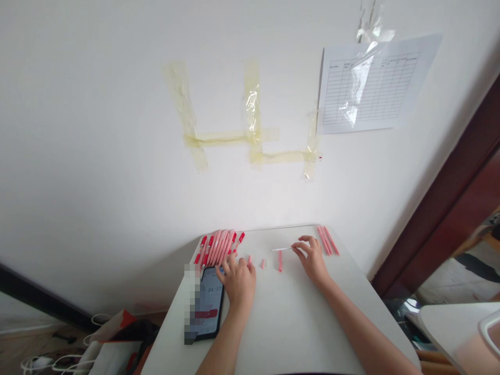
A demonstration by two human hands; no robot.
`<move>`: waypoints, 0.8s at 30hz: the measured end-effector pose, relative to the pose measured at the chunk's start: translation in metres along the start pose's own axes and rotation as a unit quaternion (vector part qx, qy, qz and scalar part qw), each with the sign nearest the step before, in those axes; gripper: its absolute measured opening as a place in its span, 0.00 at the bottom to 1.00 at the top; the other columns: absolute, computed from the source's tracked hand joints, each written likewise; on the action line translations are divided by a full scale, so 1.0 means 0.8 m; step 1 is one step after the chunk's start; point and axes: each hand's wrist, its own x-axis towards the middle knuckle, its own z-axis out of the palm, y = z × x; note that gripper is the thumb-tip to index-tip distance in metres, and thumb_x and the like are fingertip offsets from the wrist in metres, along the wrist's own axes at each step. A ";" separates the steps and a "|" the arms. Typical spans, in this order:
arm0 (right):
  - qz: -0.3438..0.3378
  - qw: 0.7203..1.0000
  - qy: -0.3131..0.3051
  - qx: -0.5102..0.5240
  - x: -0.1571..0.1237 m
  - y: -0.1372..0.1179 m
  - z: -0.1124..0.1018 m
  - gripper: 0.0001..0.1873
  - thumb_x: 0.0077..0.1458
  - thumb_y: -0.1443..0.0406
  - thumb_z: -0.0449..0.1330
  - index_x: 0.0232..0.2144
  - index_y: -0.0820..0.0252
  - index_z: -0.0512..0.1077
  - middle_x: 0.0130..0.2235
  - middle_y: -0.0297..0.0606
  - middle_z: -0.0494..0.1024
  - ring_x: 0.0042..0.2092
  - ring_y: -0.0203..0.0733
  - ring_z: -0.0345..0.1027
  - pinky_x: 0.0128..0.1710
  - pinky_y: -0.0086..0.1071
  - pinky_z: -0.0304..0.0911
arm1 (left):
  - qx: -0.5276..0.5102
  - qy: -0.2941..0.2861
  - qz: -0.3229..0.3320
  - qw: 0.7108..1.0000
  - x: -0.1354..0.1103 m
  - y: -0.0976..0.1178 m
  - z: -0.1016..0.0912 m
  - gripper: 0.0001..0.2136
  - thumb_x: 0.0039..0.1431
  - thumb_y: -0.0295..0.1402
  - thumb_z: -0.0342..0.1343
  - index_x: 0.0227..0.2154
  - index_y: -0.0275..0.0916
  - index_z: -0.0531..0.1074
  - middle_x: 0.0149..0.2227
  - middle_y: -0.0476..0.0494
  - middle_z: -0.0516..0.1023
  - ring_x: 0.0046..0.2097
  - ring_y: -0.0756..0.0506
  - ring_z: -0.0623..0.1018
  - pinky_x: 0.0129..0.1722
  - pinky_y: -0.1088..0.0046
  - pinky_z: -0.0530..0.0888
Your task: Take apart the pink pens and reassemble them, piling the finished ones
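Note:
My left hand (238, 278) rests on the white table (289, 317), fingers curled down by a row of several pink pens (221, 246) with red caps. Whether it holds anything is hidden. My right hand (311, 256) pinches the end of a thin white pen refill (282, 249) lying on the table. Between the hands lie small pink pen parts (263, 263) and a short pink barrel piece (280, 260). A few pink barrels (328, 240) lie at the far right of the table, just beyond my right hand.
A phone (210, 303) showing a timer lies at the table's left edge beside my left wrist. The table stands against a white wall with tape strips (252, 112) and a printed sheet (373, 83). Bags and cables (113, 333) sit on the floor at left; a dark door frame (449, 198) stands at right.

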 end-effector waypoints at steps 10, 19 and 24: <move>0.008 1.000 -0.007 -0.002 0.000 0.000 -0.001 0.15 0.68 0.54 0.53 0.39 0.48 0.79 0.48 0.42 0.71 0.50 0.52 0.66 0.50 0.50 0.67 | 0.017 -0.013 -0.006 1.000 -0.001 0.001 -0.002 0.10 0.60 0.34 0.52 0.30 0.39 0.78 0.51 0.34 0.74 0.57 0.34 0.68 0.61 0.41 0.60; 0.015 1.000 -0.010 0.007 0.000 0.001 0.000 0.16 0.68 0.53 0.53 0.38 0.48 0.79 0.47 0.42 0.71 0.50 0.52 0.66 0.50 0.50 0.66 | 0.047 -0.048 -0.018 0.998 0.000 0.003 -0.004 0.11 0.61 0.35 0.52 0.33 0.40 0.79 0.53 0.37 0.74 0.58 0.36 0.67 0.63 0.45 0.58; 0.017 1.000 -0.014 0.017 0.000 -0.001 -0.001 0.15 0.68 0.54 0.53 0.39 0.48 0.79 0.48 0.42 0.71 0.51 0.52 0.66 0.51 0.52 0.65 | 0.005 -0.031 0.003 1.000 0.001 0.001 -0.002 0.09 0.61 0.35 0.54 0.35 0.40 0.78 0.53 0.37 0.73 0.57 0.35 0.68 0.61 0.45 0.60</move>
